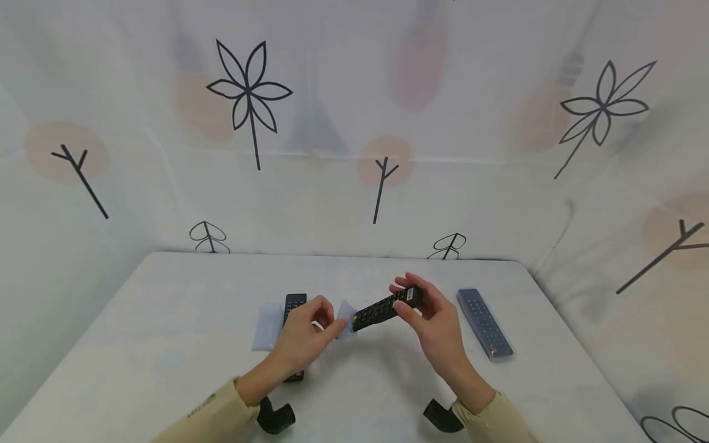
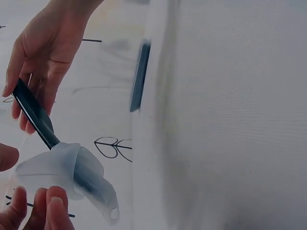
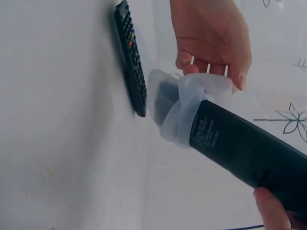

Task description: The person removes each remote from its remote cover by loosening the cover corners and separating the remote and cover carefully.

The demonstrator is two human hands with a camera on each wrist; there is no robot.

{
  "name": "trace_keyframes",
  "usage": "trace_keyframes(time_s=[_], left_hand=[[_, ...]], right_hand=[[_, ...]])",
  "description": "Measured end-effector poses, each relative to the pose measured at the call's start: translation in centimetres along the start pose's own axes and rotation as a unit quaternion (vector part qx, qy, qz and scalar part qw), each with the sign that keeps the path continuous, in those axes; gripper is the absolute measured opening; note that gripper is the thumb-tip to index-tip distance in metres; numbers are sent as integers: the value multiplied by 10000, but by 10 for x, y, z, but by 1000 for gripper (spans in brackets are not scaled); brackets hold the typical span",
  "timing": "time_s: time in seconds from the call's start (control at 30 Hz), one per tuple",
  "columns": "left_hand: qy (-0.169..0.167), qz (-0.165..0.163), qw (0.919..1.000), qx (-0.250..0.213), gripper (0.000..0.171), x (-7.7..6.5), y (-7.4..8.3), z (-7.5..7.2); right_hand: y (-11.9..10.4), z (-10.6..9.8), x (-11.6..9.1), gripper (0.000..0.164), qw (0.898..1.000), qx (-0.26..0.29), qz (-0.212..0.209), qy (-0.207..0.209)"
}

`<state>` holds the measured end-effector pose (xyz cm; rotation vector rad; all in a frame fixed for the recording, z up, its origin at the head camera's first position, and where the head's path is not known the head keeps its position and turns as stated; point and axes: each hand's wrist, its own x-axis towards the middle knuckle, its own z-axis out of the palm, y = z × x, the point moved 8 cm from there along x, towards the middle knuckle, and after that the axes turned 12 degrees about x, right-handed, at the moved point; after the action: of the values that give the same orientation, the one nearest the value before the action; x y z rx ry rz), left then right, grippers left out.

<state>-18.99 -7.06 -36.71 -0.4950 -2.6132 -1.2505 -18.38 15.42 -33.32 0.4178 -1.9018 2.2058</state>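
**Held remote (image 1: 382, 311), one end in a soft sleeve (image 3: 187, 112)**

Progress, by our judgement: partway. We count one covered remote (image 1: 485, 323), lying at the right of the bench (image 1: 166, 344), as done. The held remote has just one end inside the sleeve, so we list it as unfinished. Still left, as we judge it, is a bare remote (image 1: 295, 300), partly hidden below the left hand (image 1: 303, 329), with what looks like a loose sleeve (image 1: 268, 329) flat beside it.

Position: raised above the bench between both hands, sleeved end toward the left.

Fingers: those of the right hand (image 1: 437, 320) hold the bare end of the held remote; those of the left are curled in narrowly and appear to pinch the sleeve near its mouth.

Appearance: slim, black, rows of buttons on the face, small pale print on the back. We note the sleeve as milky, see-through and bunched, its mouth folded outward.
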Motion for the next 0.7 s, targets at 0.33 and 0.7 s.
trace_keyframes(time_s=[0.33, 0.7], left_hand=[[-565, -607, 9944, 650, 34, 2, -15, 7], [-266, -420, 9941, 966, 14, 5, -17, 1]], right_hand=[[-10, 9, -7, 55, 9960, -42, -677, -584], [-13, 7, -8, 55, 9948, -116, -758, -671]])
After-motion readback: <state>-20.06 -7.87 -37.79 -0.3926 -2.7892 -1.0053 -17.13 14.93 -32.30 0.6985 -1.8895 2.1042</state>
